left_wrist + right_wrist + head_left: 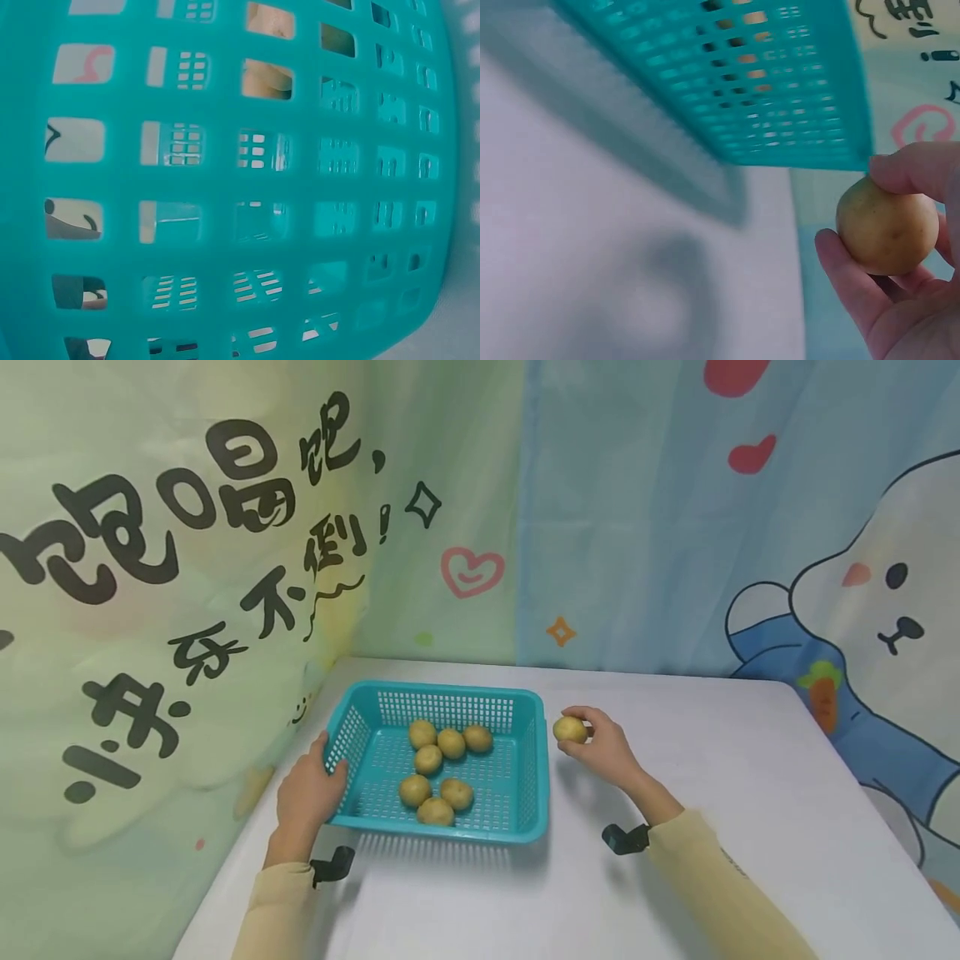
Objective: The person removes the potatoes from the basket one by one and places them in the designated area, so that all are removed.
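Note:
A turquoise plastic basket [487, 837] with perforated walls holds several small potatoes [452, 743]. At its left side, my left hand [309, 789] grips the rim, with the thumb toward the inside. The left wrist view is filled by the basket's perforated wall [217, 180]; the hand itself does not show there. Just off the basket's right side, my right hand [606, 750] pinches a single potato [569, 729] between thumb and fingers. In the right wrist view this round, yellowish potato [887, 226] appears close to a basket corner.
The basket stands out over a white tabletop [750, 777], casting a shadow below its near side. Printed curtains [630, 543] with lettering, hearts and a cartoon animal hang behind and on the left. A dark device [626, 839] is strapped at each wrist.

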`<state>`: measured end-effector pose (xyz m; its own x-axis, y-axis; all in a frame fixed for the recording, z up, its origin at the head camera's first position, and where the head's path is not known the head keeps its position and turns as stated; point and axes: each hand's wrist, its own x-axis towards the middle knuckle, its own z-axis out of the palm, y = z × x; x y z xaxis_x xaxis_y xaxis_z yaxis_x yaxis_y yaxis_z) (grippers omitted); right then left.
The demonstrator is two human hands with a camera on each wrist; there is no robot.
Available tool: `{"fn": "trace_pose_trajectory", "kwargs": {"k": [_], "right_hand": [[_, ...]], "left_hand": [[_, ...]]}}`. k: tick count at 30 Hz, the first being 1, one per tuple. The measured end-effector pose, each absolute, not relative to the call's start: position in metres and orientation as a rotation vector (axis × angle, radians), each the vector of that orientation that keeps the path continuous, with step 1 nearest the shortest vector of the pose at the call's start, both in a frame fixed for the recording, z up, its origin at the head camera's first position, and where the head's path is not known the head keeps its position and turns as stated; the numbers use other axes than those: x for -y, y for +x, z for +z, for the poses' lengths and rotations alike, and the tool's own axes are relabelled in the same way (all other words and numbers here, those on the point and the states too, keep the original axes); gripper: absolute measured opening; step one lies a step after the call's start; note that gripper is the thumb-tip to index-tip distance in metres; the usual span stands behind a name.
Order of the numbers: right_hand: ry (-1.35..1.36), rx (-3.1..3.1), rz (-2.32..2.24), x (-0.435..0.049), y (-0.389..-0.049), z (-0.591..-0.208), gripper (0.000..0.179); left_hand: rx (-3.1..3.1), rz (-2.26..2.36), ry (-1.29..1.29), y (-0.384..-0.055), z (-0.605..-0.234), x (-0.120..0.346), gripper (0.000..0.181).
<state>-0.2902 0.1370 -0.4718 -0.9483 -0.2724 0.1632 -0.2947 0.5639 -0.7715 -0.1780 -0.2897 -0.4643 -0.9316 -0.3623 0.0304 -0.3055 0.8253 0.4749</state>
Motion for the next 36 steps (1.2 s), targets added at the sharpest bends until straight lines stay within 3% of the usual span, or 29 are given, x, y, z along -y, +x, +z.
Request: {"fn": "trace_pose_trajectory", "kwargs": {"k": [14, 36], "right_hand": [[0.279, 2.887, 1.304, -0.149, -0.297, -0.522, 0.049], [0.238, 2.875, 1.346, -0.148, -0.302, -0.541, 0.056]], "left_hand": [[2.884, -0.721, 0.542, -0.178, -0.467, 0.289, 0.065], [2.899, -0.718, 0.563, -0.178, -0.465, 0.290, 0.066]]}}
